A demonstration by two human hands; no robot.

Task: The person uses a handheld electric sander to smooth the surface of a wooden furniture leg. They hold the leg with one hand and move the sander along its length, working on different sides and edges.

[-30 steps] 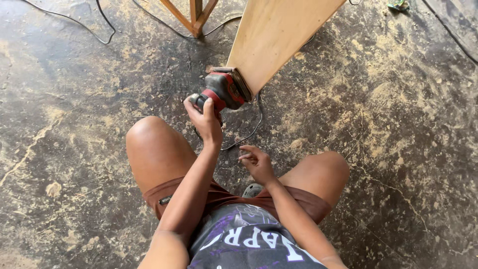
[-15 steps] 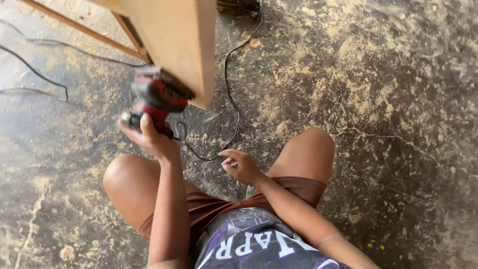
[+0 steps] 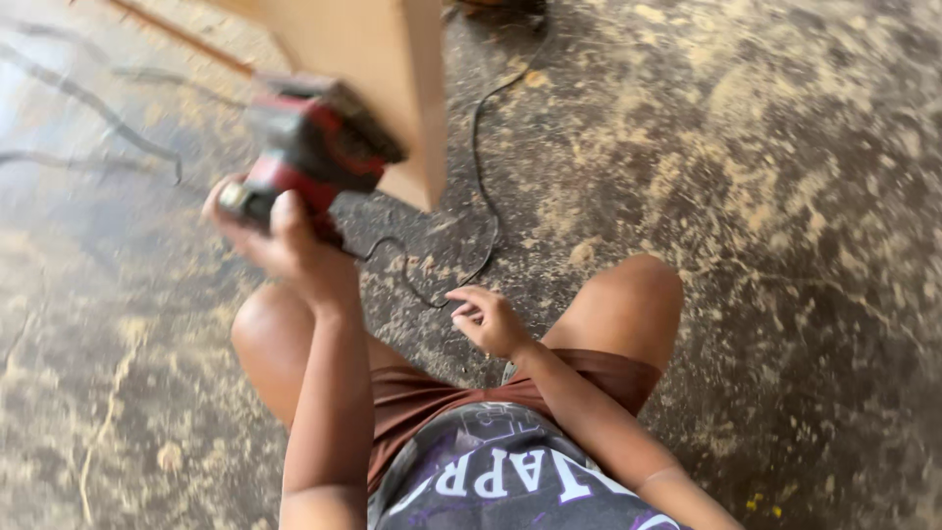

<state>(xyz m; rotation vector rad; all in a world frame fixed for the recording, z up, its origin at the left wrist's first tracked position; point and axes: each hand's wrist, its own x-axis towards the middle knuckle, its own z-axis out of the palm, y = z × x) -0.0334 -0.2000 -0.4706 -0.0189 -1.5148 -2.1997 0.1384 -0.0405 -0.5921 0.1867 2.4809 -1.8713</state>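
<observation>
My left hand grips a red and black electric sander, raised and pressed against the side of a pale wooden board that stands upright on the floor. The sander's black cord trails over the floor in front of my knees. My right hand hovers between my knees with its fingers loosely apart and holds nothing. The picture is blurred by motion.
I squat on a dark concrete floor strewn with sawdust. Thin wooden legs or slats run behind the board at the upper left. More dark cables lie on the floor at the left.
The view has swung and come closer. My left hand with the sander has shifted left and up along the board. My right hand stays between my knees.
</observation>
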